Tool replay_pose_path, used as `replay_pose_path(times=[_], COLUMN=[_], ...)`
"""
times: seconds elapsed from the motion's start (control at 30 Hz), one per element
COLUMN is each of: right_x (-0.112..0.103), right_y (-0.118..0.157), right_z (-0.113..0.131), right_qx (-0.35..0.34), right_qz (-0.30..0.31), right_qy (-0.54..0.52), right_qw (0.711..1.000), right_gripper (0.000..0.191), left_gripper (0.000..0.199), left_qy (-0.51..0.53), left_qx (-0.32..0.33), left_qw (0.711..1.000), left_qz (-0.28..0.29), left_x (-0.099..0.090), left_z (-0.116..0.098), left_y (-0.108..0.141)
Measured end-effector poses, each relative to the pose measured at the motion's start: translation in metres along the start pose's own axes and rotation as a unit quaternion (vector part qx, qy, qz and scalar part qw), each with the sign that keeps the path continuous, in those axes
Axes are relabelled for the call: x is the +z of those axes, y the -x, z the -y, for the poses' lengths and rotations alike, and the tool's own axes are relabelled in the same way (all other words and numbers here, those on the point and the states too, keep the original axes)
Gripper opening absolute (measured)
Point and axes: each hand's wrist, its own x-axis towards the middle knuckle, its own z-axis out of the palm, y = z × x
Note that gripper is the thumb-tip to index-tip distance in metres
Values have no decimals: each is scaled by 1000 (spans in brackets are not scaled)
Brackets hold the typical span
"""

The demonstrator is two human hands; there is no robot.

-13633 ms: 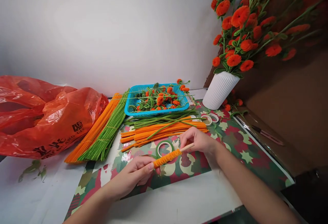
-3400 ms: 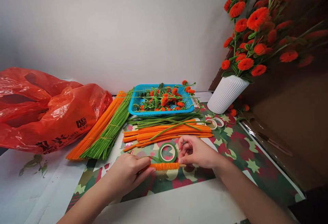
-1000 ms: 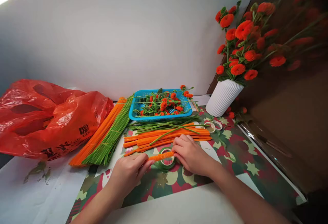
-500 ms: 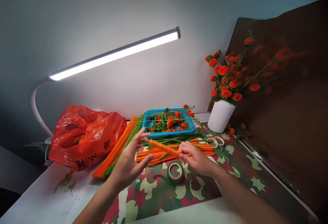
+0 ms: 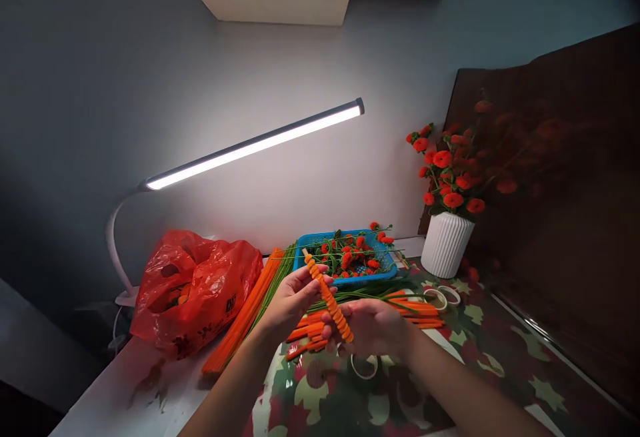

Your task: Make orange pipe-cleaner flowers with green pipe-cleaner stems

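Note:
A thin stick wrapped in a spiral of orange fuzzy stem (image 5: 329,297) slants between my hands, its bare tip at the upper left. My left hand (image 5: 295,294) pinches it near the upper part. Around its lower part is my right hand (image 5: 375,324), somewhat blurred, with fingers at the stick. Orange stems (image 5: 310,330) lie on the table behind and below the hands. A roll of tape (image 5: 364,366) sits just under my right hand, partly hidden by it.
A blue basket (image 5: 395,273) holds red flowers with green stems. Left of it are long orange and green stems (image 5: 245,317) and a red plastic bag (image 5: 200,290). A white vase (image 5: 447,245) stands at the right, near two white rings (image 5: 436,300). A lit lamp (image 5: 260,144) hangs above.
The view has tilted up and left. My left hand, open before, has closed on the orange-wrapped stick. The stick has turned steeper, and its wrap now looks like loose, separate coils.

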Motion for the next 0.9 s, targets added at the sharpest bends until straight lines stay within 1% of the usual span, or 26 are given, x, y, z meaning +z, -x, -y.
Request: replay_pose_path(times=[0.1, 0.17, 0.23, 0.3, 0.37, 0.4, 0.43, 0.47, 0.5, 0.57, 0.6, 0.63, 0.67, 0.7, 0.77, 0.8, 0.83, 0.87, 0.9], right_x=[-4, -7, -8, -8, -3, 0, 4, 8, 11, 17, 19, 19, 19, 18, 13, 10, 7, 5, 3], right_y=[-3, -6, -8, -9, -9, -8, -7, -7, -6, -5, -5, -5, -5, -5, -4, -3, -2, 0, 1], right_z=[-5, -11, -15, -16, -14, -13, -12, -11, -11, -13, -14, -15, -16, -16, -14, -12, -10, -8, -6], right_qx=[18, 15, 3, -11, -27, -36, -46, -57, -69, -94, -106, -115, -115, -105, -68, -47, -31, -19, -12], right_qz=[45, 41, 12, -30, -85, -116, -154, -197, -244, -321, -348, -362, -360, -341, -262, -213, -166, -127, -93], right_qy=[-59, -64, -51, -16, 49, 95, 154, 214, 275, 383, 421, 439, 431, 399, 278, 205, 138, 79, 30], right_qw=[997, 997, 999, 999, 995, 988, 975, 955, 928, 861, 831, 814, 819, 845, 922, 954, 976, 989, 995], right_gripper=[33, 30, 29, 36, 42, 44, 42, 40, 37, 32, 32, 33, 34, 34, 38, 40, 42, 42, 40], left_gripper=[31, 29, 28, 28, 28, 27, 26, 26, 26, 26, 27, 27, 27, 27, 29, 31, 33, 34, 34], left_qy=[-32, -70, -111, -148, -181, -195, -206, -214, -219, -224, -228, -233, -237, -238, -222, -206, -189, -172, -159], left_qx=[-30, -40, -38, -27, -14, -9, -4, 0, 2, 3, 4, 3, 1, -2, -18, -30, -45, -59, -71], left_qw=[998, 996, 992, 988, 983, 980, 977, 975, 972, 968, 966, 963, 961, 961, 968, 974, 980, 983, 984], left_qz=[35, 47, 40, 15, -19, -36, -52, -67, -82, -109, -122, -133, -141, -142, -116, -87, -48, -6, 33], left_x=[-2, -3, -4, -3, 0, 2, 5, 8, 10, 16, 18, 19, 20, 19, 17, 15, 12, 10, 7], left_z=[3, 5, 8, 10, 12, 13, 14, 14, 16, 18, 19, 21, 21, 22, 23, 23, 23, 24, 24], left_y=[3, 4, 4, 5, 5, 5, 6, 6, 7, 8, 8, 8, 9, 8, 8, 8, 8, 8, 8])
